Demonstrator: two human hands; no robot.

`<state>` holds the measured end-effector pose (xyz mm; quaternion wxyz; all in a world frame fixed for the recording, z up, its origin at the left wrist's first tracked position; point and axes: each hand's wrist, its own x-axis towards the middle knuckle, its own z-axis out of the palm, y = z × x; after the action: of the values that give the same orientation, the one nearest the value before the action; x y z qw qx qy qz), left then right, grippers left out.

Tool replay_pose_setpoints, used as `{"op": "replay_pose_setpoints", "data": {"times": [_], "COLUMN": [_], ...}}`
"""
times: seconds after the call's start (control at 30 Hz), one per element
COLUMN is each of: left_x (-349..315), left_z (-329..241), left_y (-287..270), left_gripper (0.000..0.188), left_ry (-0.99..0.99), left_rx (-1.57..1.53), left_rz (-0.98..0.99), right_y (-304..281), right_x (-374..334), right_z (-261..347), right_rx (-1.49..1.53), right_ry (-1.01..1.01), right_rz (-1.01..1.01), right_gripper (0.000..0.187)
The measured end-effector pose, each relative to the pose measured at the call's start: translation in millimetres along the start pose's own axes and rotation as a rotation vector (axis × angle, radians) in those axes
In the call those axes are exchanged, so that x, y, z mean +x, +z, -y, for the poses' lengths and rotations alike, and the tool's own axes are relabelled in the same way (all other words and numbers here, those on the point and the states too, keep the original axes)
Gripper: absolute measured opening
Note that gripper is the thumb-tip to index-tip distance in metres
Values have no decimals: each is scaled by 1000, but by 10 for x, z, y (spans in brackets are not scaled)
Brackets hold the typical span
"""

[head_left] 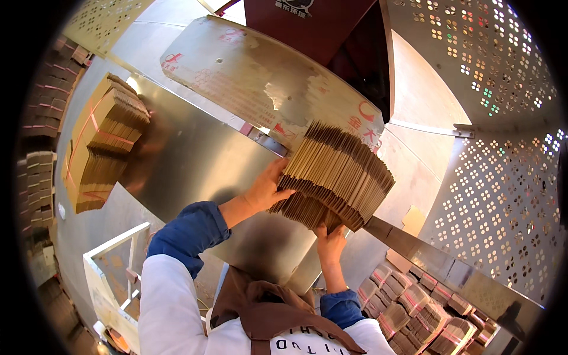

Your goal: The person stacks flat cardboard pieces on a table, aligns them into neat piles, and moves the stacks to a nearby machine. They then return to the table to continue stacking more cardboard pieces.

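Note:
A thick stack of brown folded cardboard pieces (340, 171) stands on edge on the steel surface in front of me, its ridged edges facing up. My left hand (265, 188) presses against the left end of the stack, with the thumb over its near side and the fingers toward the far side. At the near edge, my right hand (330, 241) grips the stack from below, and some of its fingers are hidden by the cardboard. Both hands hold the stack together between them.
Cardboard bundles with pink straps (109, 139) stand on the left end of the steel table (183, 160). Behind the stack lies a worn metal plate (236, 71) below a dark red machine housing (313, 23). Perforated metal panels (491, 207) rise at right. More strapped bundles (414, 302) sit lower right; a white metal frame (112, 254) stands lower left.

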<state>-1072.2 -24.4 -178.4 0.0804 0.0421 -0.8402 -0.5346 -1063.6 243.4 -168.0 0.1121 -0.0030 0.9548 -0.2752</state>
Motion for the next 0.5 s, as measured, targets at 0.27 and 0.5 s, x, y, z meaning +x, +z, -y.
{"op": "replay_pose_setpoints", "data": {"times": [0.27, 0.5], "left_x": [21, 75], "left_z": [-24, -93], "left_y": [1, 16], "left_gripper": [78, 77], "left_ry": [-22, -16], "left_rx": [2, -35], "left_rz": [44, 41], "right_y": [-76, -99], "right_x": [-20, -13], "right_z": [163, 195], "right_rx": [56, 52], "right_ry": [89, 113], "right_rz": [39, 48], "right_gripper": [69, 60]}}
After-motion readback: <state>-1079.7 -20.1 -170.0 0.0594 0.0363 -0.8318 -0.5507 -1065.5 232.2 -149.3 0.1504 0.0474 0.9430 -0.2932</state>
